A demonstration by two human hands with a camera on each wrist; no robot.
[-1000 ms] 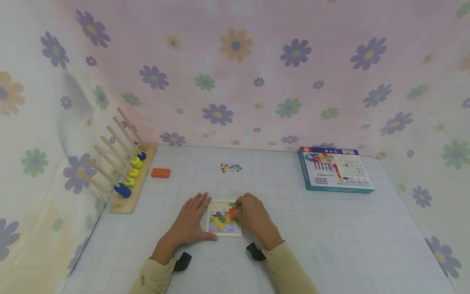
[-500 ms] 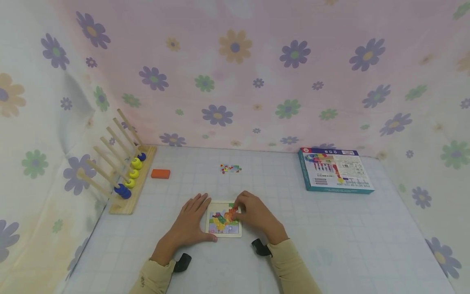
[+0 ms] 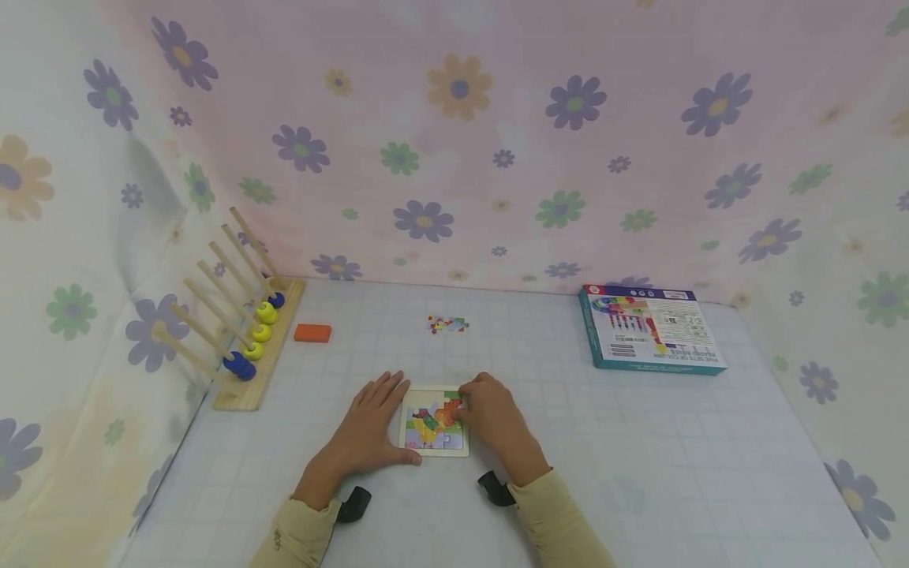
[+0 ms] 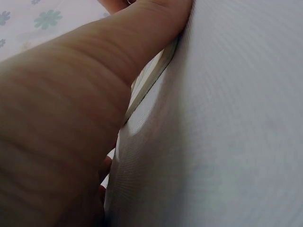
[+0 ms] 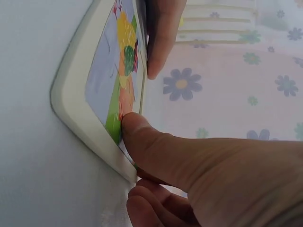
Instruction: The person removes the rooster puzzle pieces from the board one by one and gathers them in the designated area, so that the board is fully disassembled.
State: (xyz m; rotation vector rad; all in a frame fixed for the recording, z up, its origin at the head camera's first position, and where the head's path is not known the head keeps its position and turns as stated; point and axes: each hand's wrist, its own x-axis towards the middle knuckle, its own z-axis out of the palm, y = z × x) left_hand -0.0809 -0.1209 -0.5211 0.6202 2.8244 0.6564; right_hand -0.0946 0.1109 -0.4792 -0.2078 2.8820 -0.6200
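A small jigsaw puzzle [image 3: 429, 436] in a pale wooden frame lies on the table, its picture showing a colourful bird. My left hand [image 3: 365, 430] rests along the frame's left side with fingers straight and spread, the thumb at the lower left edge. My right hand [image 3: 497, 414] is at the upper right corner. In the right wrist view its thumb [image 5: 137, 127] presses the orange and green part of the picture, while the other fingers curl beside the frame; they pinch a puzzle piece there, mostly hidden. The left wrist view shows mainly the left hand [image 4: 94, 80] and a frame edge.
Beyond the frame lie some joined puzzle pieces [image 3: 449, 324]. An orange block [image 3: 312, 333] sits at the left, near a wooden bead rack [image 3: 273, 347] with tall pegs and blue and yellow beads. At the right back is a flat box [image 3: 653, 331].
My right hand shifted slightly up and away, then came back to the same corner. The left hand and the frame have stayed in place.
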